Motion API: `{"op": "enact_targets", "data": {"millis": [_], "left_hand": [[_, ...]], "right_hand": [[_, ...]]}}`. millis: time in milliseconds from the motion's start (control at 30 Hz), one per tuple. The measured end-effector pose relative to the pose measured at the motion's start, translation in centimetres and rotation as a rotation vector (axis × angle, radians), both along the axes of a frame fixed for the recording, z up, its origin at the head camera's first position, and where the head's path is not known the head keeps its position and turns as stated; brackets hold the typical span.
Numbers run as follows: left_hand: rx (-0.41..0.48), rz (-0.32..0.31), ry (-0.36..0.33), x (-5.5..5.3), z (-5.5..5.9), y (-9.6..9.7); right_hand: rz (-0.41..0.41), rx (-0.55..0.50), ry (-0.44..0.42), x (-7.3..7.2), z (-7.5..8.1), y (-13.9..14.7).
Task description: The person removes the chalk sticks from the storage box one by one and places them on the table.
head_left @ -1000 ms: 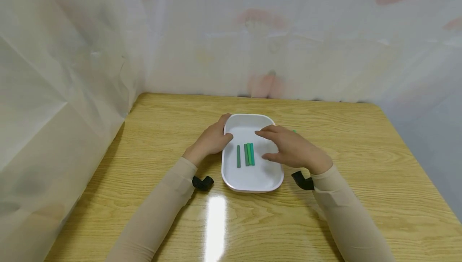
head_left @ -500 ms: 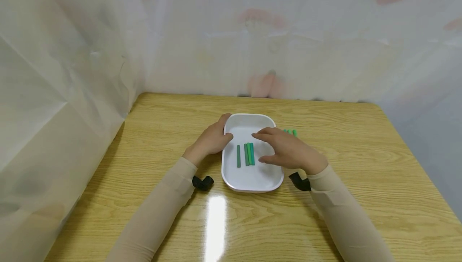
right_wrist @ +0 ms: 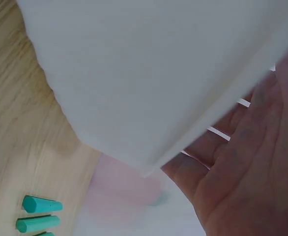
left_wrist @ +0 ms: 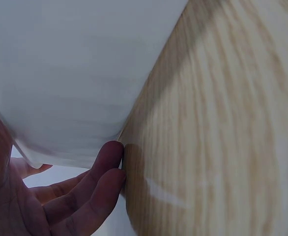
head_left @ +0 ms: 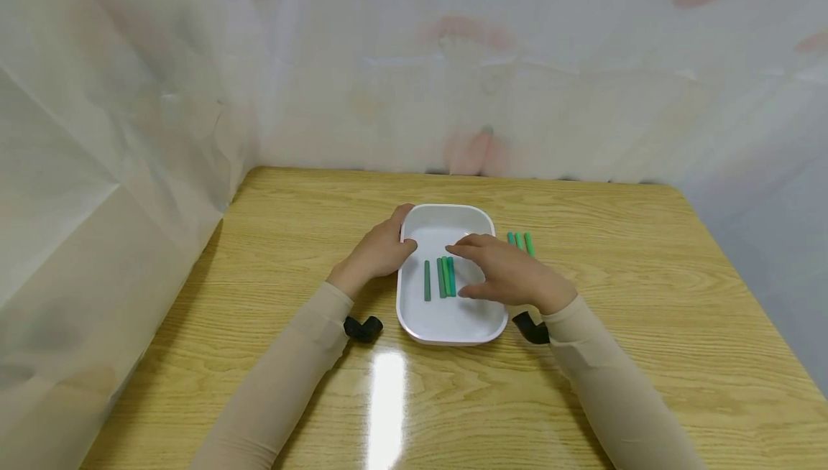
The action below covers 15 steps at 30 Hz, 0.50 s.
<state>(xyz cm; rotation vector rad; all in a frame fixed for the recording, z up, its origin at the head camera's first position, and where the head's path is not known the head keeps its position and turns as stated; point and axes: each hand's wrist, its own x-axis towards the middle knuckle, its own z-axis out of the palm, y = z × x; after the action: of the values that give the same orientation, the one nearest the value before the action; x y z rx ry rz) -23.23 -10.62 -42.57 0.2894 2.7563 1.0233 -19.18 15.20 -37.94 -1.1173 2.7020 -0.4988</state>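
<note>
Tray: white, standing on the worktop between both hands.
Left hand: clamped on the tray's side wall, thumb over the rim, fingers outside.
Right hand: thumb and fingers apart over the opposite side, nothing seen between them.
Stick cluster: dark green, bright green and teal, lying close together on the tray floor, just beside the right fingertips; whether they touch, I cannot tell.
Lone stick: dark green, inside, apart from the cluster.
Outer sticks: three, on the worktop beyond the right hand, partly hidden.
Likely risks: a low sweep of the right thumb could roll the cluster askew; a slackened left grip could let the tray slide.
</note>
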Motion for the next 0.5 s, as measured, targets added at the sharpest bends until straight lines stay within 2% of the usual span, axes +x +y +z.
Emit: {"op": "enact_targets", "data": {"millis": [500], "left_hand": [[-0.003, -0.004, 0.004, -0.01, -0.07, -0.03]], "right_hand": [[0.037, -0.001, 0.044, -0.3, -0.9, -0.41]]}}
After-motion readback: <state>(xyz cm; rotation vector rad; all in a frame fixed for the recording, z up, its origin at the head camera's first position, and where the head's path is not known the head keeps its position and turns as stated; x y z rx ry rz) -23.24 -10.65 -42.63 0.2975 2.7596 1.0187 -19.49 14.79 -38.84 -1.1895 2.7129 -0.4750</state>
